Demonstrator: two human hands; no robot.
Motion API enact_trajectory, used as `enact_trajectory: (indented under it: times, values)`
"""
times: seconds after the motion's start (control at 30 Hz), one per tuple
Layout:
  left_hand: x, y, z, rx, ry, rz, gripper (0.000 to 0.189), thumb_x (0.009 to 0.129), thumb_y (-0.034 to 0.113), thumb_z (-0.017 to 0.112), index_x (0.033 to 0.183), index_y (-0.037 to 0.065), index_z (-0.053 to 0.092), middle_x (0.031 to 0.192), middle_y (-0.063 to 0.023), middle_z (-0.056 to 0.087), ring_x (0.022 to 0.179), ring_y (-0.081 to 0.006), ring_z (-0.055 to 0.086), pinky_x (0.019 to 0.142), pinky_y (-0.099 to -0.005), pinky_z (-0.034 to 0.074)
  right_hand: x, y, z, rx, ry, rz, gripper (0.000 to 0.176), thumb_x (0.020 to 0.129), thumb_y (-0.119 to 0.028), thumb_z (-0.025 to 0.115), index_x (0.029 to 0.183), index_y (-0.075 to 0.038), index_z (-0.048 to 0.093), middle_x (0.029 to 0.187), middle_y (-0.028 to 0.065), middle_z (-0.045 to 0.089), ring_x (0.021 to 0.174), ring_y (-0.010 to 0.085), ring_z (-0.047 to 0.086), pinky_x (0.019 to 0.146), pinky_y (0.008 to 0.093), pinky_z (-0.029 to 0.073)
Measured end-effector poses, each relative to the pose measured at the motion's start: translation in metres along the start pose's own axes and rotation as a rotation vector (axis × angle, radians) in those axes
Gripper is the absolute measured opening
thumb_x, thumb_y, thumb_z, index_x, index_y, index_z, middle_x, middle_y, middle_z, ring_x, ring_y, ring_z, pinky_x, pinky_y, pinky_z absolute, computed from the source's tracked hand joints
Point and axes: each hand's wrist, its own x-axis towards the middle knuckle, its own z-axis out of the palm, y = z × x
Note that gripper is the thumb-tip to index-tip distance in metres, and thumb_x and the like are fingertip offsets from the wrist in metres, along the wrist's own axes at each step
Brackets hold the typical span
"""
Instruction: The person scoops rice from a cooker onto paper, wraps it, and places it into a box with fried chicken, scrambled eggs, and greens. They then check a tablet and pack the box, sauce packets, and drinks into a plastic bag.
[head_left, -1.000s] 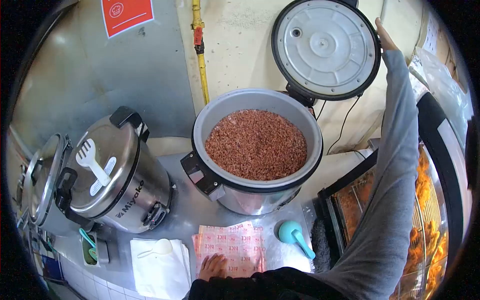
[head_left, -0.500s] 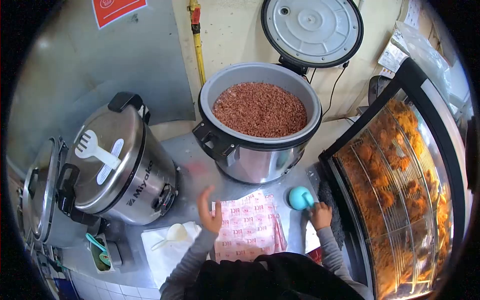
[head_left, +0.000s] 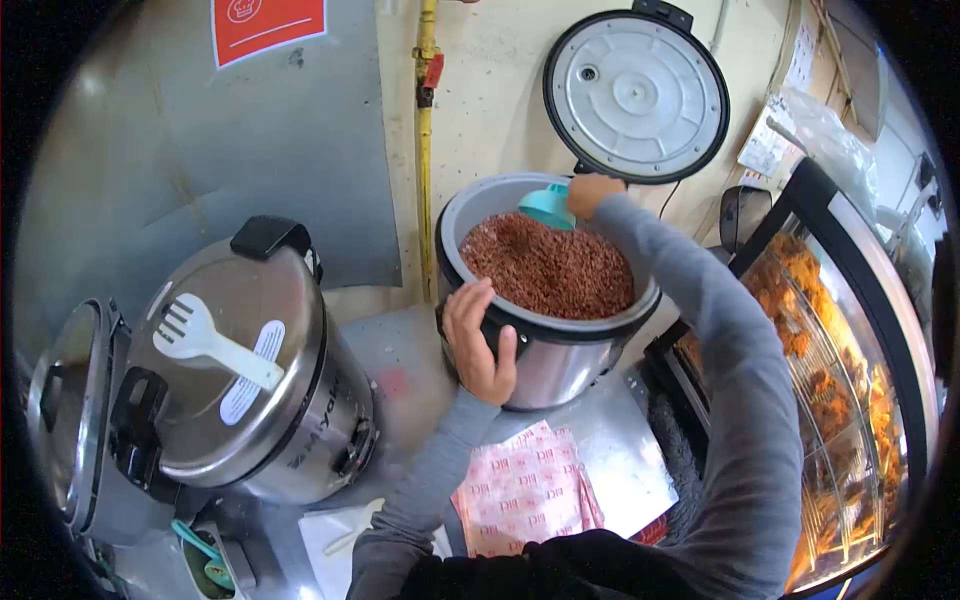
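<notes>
An open rice cooker [head_left: 560, 355] full of reddish-brown rice [head_left: 550, 265] stands at the centre, its round lid [head_left: 636, 95] tipped up against the wall. My right hand [head_left: 590, 193] holds a teal scoop [head_left: 548, 205] over the far side of the rice, its cup touching the grains. My left hand [head_left: 478, 340] grips the cooker's front left side at the rim and handle. A stack of red-and-white printed paper sheets [head_left: 525, 490] lies on the steel counter just in front of the cooker.
A closed steel rice cooker [head_left: 250, 370] with a white rice paddle [head_left: 210, 340] on its lid stands to the left. A glass warmer case with fried food [head_left: 830, 370] fills the right. A yellow pipe [head_left: 425, 140] runs down the wall. White paper [head_left: 330, 540] lies at the bottom.
My right hand picked up the teal scoop from the counter and carried it up into the rice. My left hand rose from the paper sheets to grip the cooker's side.
</notes>
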Motion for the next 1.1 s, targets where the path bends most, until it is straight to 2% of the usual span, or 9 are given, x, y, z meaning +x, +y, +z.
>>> enact_trajectory:
  times: [0.13, 0.27, 0.37, 0.47, 0.73, 0.83, 0.93, 1.03, 1.1]
  values:
    - [-0.009, -0.007, 0.004, 0.188, -0.039, 0.027, 0.044, 0.086, 0.023, 0.049, 0.125, 0.005, 0.042, 0.128, -0.014, 0.048, 0.121, -0.0326, 0.041, 0.105, -0.0502, 0.019, 0.065, -0.015, 0.101, -0.165, 0.333, -0.286, 0.032, 0.084, -0.024, 0.045, 0.098, -0.006, 0.066, 0.091, 0.0198, 0.065, 0.085, 0.0349, 0.064, 0.074, 0.0453, 0.051]
    - [-0.008, -0.009, 0.008, 0.194, 0.002, 0.066, 0.044, 0.09, 0.03, 0.043, 0.124, 0.003, 0.041, 0.127, -0.0168, 0.046, 0.121, -0.0349, 0.04, 0.104, -0.0526, 0.02, 0.112, -0.012, 0.096, -0.274, -0.197, -0.5, 0.035, 0.088, -0.027, 0.04, 0.098, -0.004, 0.064, 0.089, 0.0219, 0.064, 0.077, 0.0387, 0.062, 0.073, 0.0494, 0.048]
    - [-0.01, -0.01, 0.009, 0.198, 0.015, 0.072, 0.044, 0.09, 0.03, 0.043, 0.124, 0.002, 0.042, 0.127, -0.0177, 0.046, 0.12, -0.036, 0.04, 0.103, -0.0532, 0.021, 0.081, -0.018, 0.089, -0.121, -0.237, -0.546, 0.041, 0.09, -0.03, 0.037, 0.093, 0.0, 0.064, 0.089, 0.0241, 0.063, 0.081, 0.0412, 0.061, 0.078, 0.0493, 0.046]
    - [-0.009, -0.01, 0.009, 0.205, 0.026, 0.078, 0.044, 0.089, 0.03, 0.044, 0.124, 0.003, 0.041, 0.127, -0.0175, 0.046, 0.119, -0.0357, 0.04, 0.103, -0.0528, 0.021, 0.026, -0.028, 0.082, 0.061, -0.215, -0.361, 0.044, 0.091, -0.032, 0.036, 0.087, 0.002, 0.064, 0.088, 0.0253, 0.063, 0.085, 0.0424, 0.061, 0.08, 0.0486, 0.046]
    - [-0.009, -0.011, 0.009, 0.211, 0.043, 0.115, 0.046, 0.087, 0.028, 0.045, 0.125, 0.002, 0.037, 0.128, -0.0187, 0.043, 0.119, -0.0373, 0.039, 0.103, -0.0545, 0.021, -0.079, -0.056, 0.004, -0.218, -0.23, -0.504, 0.033, 0.08, -0.027, 0.047, 0.105, -0.014, 0.065, 0.09, 0.0174, 0.066, 0.088, 0.0337, 0.065, 0.076, 0.0451, 0.051]
    - [-0.009, -0.011, 0.009, 0.218, 0.033, 0.123, 0.046, 0.087, 0.027, 0.045, 0.125, 0.002, 0.036, 0.129, -0.0193, 0.042, 0.118, -0.0386, 0.038, 0.102, -0.055, 0.022, -0.088, -0.037, -0.011, -0.141, -0.085, -0.481, 0.041, 0.09, -0.032, 0.039, 0.094, -0.002, 0.065, 0.08, 0.0206, 0.065, 0.075, 0.0365, 0.065, 0.069, 0.0469, 0.052]
    - [-0.009, -0.01, 0.009, 0.219, 0.031, 0.124, 0.046, 0.087, 0.026, 0.045, 0.125, 0.001, 0.036, 0.128, -0.0197, 0.043, 0.117, -0.0386, 0.038, 0.102, -0.0539, 0.023, -0.058, -0.02, 0.017, -0.147, -0.354, -0.458, 0.045, 0.091, -0.035, 0.037, 0.095, 0.001, 0.064, 0.08, 0.0207, 0.065, 0.072, 0.0344, 0.065, 0.061, 0.0458, 0.053]
    - [-0.01, -0.011, 0.008, 0.221, 0.029, 0.133, 0.046, 0.087, 0.026, 0.045, 0.125, 0.001, 0.036, 0.128, -0.0196, 0.042, 0.118, -0.0382, 0.038, 0.102, -0.0531, 0.023, -0.076, -0.03, 0.003, 0.1, -0.663, -0.151, 0.052, 0.092, -0.04, 0.035, 0.092, 0.005, 0.062, 0.075, 0.0201, 0.063, 0.065, 0.0312, 0.064, 0.053, 0.0437, 0.051]
    - [-0.01, -0.01, 0.009, 0.221, 0.029, 0.125, 0.047, 0.087, 0.026, 0.046, 0.125, 0.0, 0.036, 0.128, -0.0197, 0.043, 0.117, -0.0381, 0.039, 0.102, -0.0527, 0.024, -0.083, -0.022, -0.009, 0.102, -0.612, -0.207, 0.052, 0.091, -0.041, 0.036, 0.1, 0.004, 0.06, 0.091, 0.0229, 0.061, 0.075, 0.0336, 0.063, 0.064, 0.0439, 0.05]
